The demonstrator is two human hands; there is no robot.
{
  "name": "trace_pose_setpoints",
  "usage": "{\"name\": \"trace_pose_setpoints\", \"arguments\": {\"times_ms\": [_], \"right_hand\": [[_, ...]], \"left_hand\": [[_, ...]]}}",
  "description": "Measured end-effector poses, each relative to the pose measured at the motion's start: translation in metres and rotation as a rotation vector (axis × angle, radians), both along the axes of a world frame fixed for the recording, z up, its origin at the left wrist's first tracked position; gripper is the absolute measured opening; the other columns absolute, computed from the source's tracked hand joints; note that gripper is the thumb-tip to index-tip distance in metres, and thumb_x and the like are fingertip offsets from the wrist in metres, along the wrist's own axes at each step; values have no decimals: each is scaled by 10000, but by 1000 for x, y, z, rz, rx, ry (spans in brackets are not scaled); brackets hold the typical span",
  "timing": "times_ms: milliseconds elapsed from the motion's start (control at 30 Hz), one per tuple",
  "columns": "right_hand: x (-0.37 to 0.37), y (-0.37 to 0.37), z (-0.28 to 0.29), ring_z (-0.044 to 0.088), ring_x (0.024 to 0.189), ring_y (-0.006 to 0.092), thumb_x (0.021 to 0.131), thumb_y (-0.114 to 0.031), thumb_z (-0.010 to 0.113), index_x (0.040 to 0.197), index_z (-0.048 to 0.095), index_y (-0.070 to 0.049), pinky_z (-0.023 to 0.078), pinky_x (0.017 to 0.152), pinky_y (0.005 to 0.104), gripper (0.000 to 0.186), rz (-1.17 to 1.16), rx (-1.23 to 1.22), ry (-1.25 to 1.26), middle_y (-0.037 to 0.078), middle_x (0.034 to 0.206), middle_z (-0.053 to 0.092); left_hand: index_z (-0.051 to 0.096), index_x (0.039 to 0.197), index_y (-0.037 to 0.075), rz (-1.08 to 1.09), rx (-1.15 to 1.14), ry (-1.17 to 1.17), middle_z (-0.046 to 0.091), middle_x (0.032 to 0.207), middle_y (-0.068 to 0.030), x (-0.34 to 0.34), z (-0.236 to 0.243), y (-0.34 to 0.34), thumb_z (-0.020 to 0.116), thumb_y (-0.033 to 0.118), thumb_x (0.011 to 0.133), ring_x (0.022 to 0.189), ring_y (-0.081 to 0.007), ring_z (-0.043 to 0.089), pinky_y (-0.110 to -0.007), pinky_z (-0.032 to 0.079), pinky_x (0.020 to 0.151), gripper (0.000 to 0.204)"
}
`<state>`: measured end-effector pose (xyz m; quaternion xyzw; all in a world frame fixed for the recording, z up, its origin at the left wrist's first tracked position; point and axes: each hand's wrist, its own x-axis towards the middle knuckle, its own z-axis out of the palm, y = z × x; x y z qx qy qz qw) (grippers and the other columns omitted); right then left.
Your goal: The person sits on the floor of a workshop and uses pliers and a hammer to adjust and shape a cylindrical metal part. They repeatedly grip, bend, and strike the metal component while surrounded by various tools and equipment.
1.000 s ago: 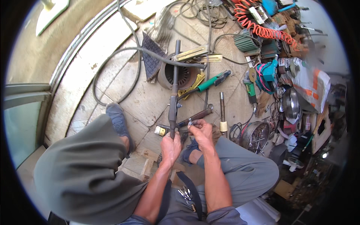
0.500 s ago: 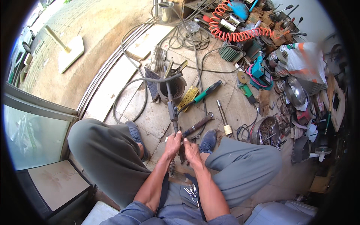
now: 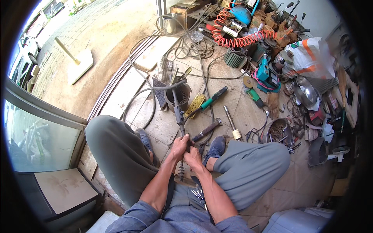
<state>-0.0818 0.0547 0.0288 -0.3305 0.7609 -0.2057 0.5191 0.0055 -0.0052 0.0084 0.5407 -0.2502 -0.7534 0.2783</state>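
My left hand (image 3: 180, 146) is closed round a long metal bar tool (image 3: 178, 113) near its lower end, and my right hand (image 3: 192, 157) is closed on the same tool just below. A spring-like coiled end (image 3: 181, 171) shows beneath my hands. The bar's far end lies across a round metal housing (image 3: 184, 91). Beside that are a perforated yellow piece (image 3: 196, 104), a green-handled tool (image 3: 211, 100), a dark bar with a ring end (image 3: 203, 132) and a steel rod with a cream sleeve (image 3: 231, 122). My fingertips are partly hidden.
At the right lie an angle grinder (image 3: 252, 93), a teal power tool (image 3: 268, 77), a bowl of small metal parts (image 3: 275, 134) and heaped clutter under an orange coiled hose (image 3: 248, 38). Cables (image 3: 143, 85) loop over the tiles. A glass door (image 3: 42, 136) and open doorway are left.
My right hand has moved from a small silver piece onto the bar, below my left hand. The view has tilted up, showing more of the doorway and ground outside.
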Motion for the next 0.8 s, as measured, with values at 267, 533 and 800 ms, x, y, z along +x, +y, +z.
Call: {"name": "trace_pose_setpoints", "arguments": {"times_ms": [267,533,800], "right_hand": [[3,1,-21,715,861,366,884,-265,601,1112,684,40,534,712,475,390,60,-43,93,260,939,714],[0,5,-50,708,861,314,894,-230,589,1111,698,21,516,693,434,350,54,-35,101,218,920,725],[7,-2,-25,683,856,344,884,-267,608,1095,702,8,513,729,447,360,19,-8,33,225,922,701]], "left_hand": [[672,902,-48,-115,-102,-126,707,844,-115,3,-9,0,523,365,1035,767,-203,645,-361,519,740,459],[649,920,-44,-84,-85,-107,698,855,-125,0,-24,2,568,389,1019,753,-204,630,-353,521,727,451],[657,963,-63,-153,-146,-346,709,875,-139,8,-20,-2,620,387,971,770,-214,635,-360,511,727,452]]}}
